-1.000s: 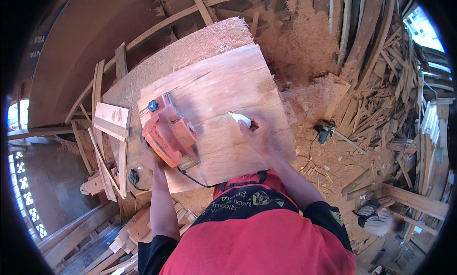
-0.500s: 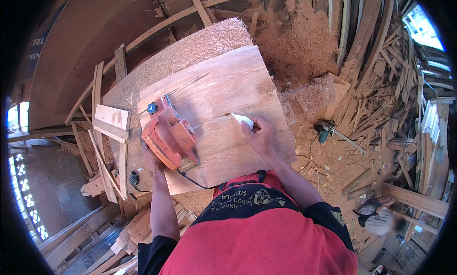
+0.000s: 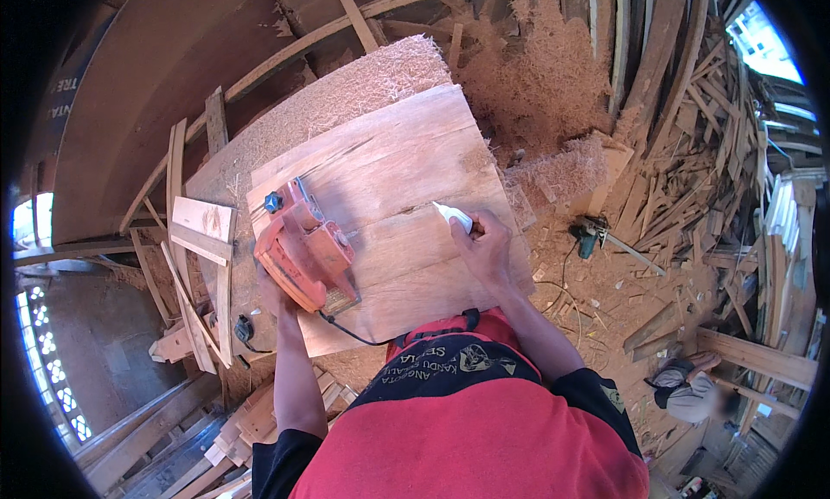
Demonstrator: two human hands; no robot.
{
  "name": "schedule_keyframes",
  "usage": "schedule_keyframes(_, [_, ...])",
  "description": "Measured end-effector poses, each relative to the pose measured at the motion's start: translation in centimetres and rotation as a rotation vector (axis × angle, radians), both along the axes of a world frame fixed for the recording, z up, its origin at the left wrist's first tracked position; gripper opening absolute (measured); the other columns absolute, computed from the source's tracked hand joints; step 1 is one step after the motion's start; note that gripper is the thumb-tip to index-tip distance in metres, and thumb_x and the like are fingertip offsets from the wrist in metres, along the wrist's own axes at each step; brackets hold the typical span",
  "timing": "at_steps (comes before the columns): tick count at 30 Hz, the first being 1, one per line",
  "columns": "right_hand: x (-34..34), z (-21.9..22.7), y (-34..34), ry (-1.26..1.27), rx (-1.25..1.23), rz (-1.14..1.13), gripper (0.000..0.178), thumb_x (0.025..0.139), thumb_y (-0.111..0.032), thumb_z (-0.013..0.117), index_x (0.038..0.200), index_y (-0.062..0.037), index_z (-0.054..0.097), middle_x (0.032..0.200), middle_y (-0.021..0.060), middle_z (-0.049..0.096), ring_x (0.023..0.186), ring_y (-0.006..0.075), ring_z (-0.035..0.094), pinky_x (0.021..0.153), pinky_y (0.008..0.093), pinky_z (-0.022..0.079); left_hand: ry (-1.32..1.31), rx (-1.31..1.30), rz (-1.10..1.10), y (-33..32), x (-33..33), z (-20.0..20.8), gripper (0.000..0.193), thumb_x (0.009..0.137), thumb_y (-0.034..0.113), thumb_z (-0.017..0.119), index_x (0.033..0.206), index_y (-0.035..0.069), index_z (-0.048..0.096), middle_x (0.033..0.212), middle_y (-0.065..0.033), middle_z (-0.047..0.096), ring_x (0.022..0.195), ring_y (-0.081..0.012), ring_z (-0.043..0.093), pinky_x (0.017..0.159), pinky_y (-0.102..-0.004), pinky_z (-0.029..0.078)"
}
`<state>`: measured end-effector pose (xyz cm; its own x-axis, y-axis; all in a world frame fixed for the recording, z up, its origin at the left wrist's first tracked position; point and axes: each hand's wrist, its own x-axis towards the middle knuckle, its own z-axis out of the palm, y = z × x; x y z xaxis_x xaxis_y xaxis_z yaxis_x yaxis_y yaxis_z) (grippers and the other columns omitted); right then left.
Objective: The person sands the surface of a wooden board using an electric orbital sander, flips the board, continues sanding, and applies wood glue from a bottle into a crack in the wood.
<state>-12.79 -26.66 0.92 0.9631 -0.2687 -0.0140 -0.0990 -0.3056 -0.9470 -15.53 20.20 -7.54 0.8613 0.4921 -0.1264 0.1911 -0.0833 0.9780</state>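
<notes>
A wide wooden board (image 3: 406, 266) lies before me, with a dark crack running across its middle. On its left part rests an orange-red electric planer (image 3: 304, 255) with a blue front knob and a black cord. My left hand (image 3: 273, 290) grips the planer at its left side; its fingers are mostly hidden behind the body. In my right hand (image 3: 486, 247) is a small white nozzle bottle (image 3: 453, 216), pinched between the fingers. The bottle is tilted, its tip pointing left and low over the board beside the right end of the crack.
Shavings (image 3: 372, 74) cover the surface beyond the board. Wood offcuts (image 3: 201, 227) lie to the left, near a black plug (image 3: 244, 328). On the right floor sits a green power tool (image 3: 588, 238), with scrap-wood piles (image 3: 692, 162) behind. Another person (image 3: 687, 391) is at lower right.
My right hand has moved a little to the right with the bottle, its tip shifting along the crack. The planer and my left hand stay nearly where they were.
</notes>
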Motion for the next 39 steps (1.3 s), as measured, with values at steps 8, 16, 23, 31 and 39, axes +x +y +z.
schedule_keyframes(8, [0.0,-0.2,-0.4,-0.021,0.086,-0.033,0.023,0.087,-0.016,0.079,0.093,0.0048,0.071,0.083,0.0148,0.071,0.070,0.0168,0.069,0.059,0.0307,0.053,0.006,0.024,-0.015,0.5,0.6,0.6,0.047,0.106,0.042,0.044,0.110,-0.001,0.062,0.100,-0.0153,0.069,0.089,-0.0321,0.067,0.082,-0.0445,0.051])
schedule_keyframes(16, [0.0,1.1,-0.8,0.021,-0.011,0.025,0.025,0.087,-0.017,0.079,0.097,0.0048,0.072,0.086,0.0159,0.072,0.072,0.0180,0.071,0.062,0.0323,0.055,0.013,0.047,-0.036,0.7,-0.7,1.0,0.047,0.106,0.042,0.044,0.110,-0.001,0.062,0.100,-0.0155,0.069,0.090,-0.0325,0.067,0.082,-0.0447,0.051])
schedule_keyframes(23, [0.0,1.5,-0.7,-0.002,0.020,0.025,0.026,0.088,-0.017,0.078,0.102,0.0044,0.073,0.088,0.0163,0.072,0.073,0.0188,0.071,0.063,0.0324,0.055,0.019,0.068,-0.049,0.5,-1.2,1.2,0.047,0.106,0.042,0.044,0.110,-0.001,0.062,0.100,-0.0157,0.069,0.090,-0.0328,0.067,0.082,-0.0448,0.051])
schedule_keyframes(31, [0.0,1.5,-0.9,-0.053,0.004,-0.011,0.022,0.087,-0.013,0.078,0.098,0.0048,0.072,0.086,0.0156,0.071,0.071,0.0186,0.070,0.062,0.0325,0.054,0.021,0.089,-0.057,0.3,-0.9,1.5,0.047,0.106,0.042,0.044,0.111,-0.001,0.062,0.101,-0.0160,0.069,0.091,-0.0332,0.067,0.083,-0.0450,0.051])
schedule_keyframes(39, [-0.1,1.1,-1.3,-0.052,-0.011,-0.042,0.021,0.085,-0.014,0.079,0.093,0.0048,0.073,0.082,0.0143,0.070,0.067,0.0181,0.068,0.060,0.0324,0.053,0.035,0.104,-0.064,0.0,-0.7,1.6,0.047,0.106,0.043,0.044,0.111,0.000,0.062,0.101,-0.0162,0.069,0.091,-0.0335,0.067,0.083,-0.0452,0.051])
